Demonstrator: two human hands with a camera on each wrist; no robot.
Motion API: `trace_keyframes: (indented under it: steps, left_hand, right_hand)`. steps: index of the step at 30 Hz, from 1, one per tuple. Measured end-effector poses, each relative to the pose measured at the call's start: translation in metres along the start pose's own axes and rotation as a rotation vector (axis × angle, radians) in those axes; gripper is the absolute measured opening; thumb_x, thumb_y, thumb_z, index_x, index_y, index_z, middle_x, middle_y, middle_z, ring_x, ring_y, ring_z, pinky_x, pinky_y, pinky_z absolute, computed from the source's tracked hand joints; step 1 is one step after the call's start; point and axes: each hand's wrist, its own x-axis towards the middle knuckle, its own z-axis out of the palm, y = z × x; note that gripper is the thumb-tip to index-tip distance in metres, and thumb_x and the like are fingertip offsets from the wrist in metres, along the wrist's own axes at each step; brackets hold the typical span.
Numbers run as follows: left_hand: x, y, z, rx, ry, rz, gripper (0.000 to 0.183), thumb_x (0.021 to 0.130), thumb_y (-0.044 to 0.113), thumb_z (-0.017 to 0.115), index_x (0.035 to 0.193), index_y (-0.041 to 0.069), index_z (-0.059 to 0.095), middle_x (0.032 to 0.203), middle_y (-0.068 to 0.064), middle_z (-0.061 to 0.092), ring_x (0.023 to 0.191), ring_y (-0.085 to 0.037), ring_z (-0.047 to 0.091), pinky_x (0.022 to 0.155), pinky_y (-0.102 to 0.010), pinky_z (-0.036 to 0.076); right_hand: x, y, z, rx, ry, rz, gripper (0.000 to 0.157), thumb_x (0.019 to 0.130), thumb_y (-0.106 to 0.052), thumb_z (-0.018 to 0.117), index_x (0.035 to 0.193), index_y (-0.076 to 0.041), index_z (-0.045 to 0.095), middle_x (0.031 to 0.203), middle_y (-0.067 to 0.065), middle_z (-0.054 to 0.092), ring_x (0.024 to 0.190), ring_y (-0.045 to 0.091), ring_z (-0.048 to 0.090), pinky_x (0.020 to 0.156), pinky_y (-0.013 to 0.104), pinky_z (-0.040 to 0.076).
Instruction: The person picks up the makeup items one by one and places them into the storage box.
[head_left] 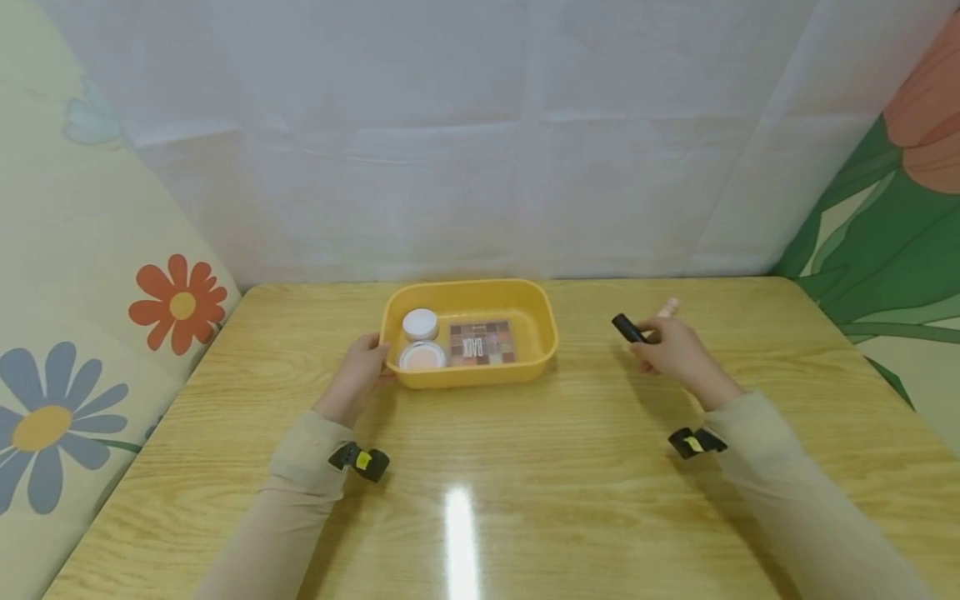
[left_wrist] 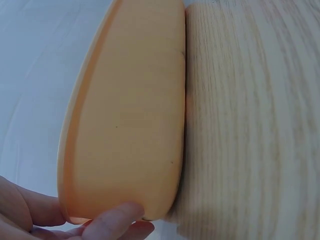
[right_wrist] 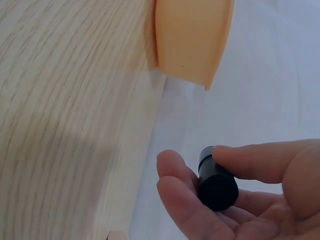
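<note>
My left hand (head_left: 356, 371) grips the left end of a yellow plastic basket (head_left: 540, 367). In the left wrist view its fingers (left_wrist: 112, 222) lie against the basket's wall and rim at the corner. My right hand (head_left: 678, 354) holds a small black cylindrical tube (head_left: 628, 327) above the table, right of the basket. The right wrist view has the tube (right_wrist: 218, 190) pinched between thumb and fingers. Inside the basket, to the left, lie a white round jar (head_left: 420, 324) and a round compact (head_left: 422, 357). Beside them lies an eyeshadow palette (head_left: 482, 343).
The basket stands near the back edge of the wooden table (head_left: 525, 483). A white cloth (head_left: 450, 167) hangs behind it. Just beyond the right hand a small pale pink thing (head_left: 669, 307) shows; its kind cannot be made out.
</note>
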Motion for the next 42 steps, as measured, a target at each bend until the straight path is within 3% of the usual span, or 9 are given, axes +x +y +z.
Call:
trace_keyframes:
  steps: [9, 16, 26, 33, 42]
  left_hand:
    - [0.001, 0.0, 0.0, 0.009, -0.002, 0.007, 0.048, 0.105, 0.008, 0.024, 0.148, -0.011, 0.018, 0.148, -0.029, 0.029, 0.133, -0.039, 0.035, 0.107, -0.049, 0.038]
    - [0.002, -0.002, 0.0, 0.005, -0.001, 0.01, 0.047, 0.105, 0.009, 0.024, 0.148, -0.012, 0.019, 0.148, -0.029, 0.029, 0.131, -0.039, 0.036, 0.106, -0.05, 0.038]
    - [0.001, -0.001, 0.001, 0.011, 0.007, 0.016, 0.047, 0.105, 0.008, 0.025, 0.147, -0.013, 0.02, 0.146, -0.03, 0.031, 0.13, -0.039, 0.037, 0.106, -0.049, 0.038]
    - [0.001, -0.001, 0.001, 0.018, 0.003, 0.006, 0.047, 0.105, 0.008, 0.025, 0.148, -0.012, 0.019, 0.147, -0.029, 0.031, 0.131, -0.039, 0.036, 0.106, -0.049, 0.038]
    - [0.004, 0.004, -0.001, 0.051, -0.005, -0.014, 0.047, 0.105, 0.006, 0.026, 0.148, -0.012, 0.02, 0.145, -0.029, 0.034, 0.125, -0.036, 0.04, 0.104, -0.047, 0.041]
  right_hand:
    - [0.002, -0.012, 0.005, -0.025, 0.012, -0.033, 0.043, 0.094, 0.0, 0.055, 0.127, 0.023, 0.043, 0.093, 0.033, 0.064, 0.069, 0.031, 0.067, 0.058, 0.031, 0.056]
    - [0.005, -0.018, 0.01, -0.019, 0.012, -0.037, 0.043, 0.094, 0.0, 0.056, 0.129, 0.021, 0.043, 0.099, 0.036, 0.061, 0.068, 0.029, 0.067, 0.062, 0.033, 0.057]
    - [0.008, -0.026, 0.019, -0.031, 0.006, -0.096, 0.042, 0.094, 0.001, 0.058, 0.128, 0.02, 0.045, 0.097, 0.035, 0.062, 0.066, 0.03, 0.066, 0.055, 0.026, 0.054]
    - [0.007, -0.035, 0.026, -0.049, 0.019, -0.166, 0.039, 0.093, 0.0, 0.058, 0.126, 0.018, 0.049, 0.096, 0.033, 0.064, 0.068, 0.033, 0.066, 0.056, 0.029, 0.055]
    - [0.008, -0.051, 0.034, -0.041, -0.004, -0.19, 0.038, 0.094, -0.001, 0.058, 0.128, 0.016, 0.05, 0.095, 0.028, 0.066, 0.073, 0.034, 0.066, 0.06, 0.033, 0.055]
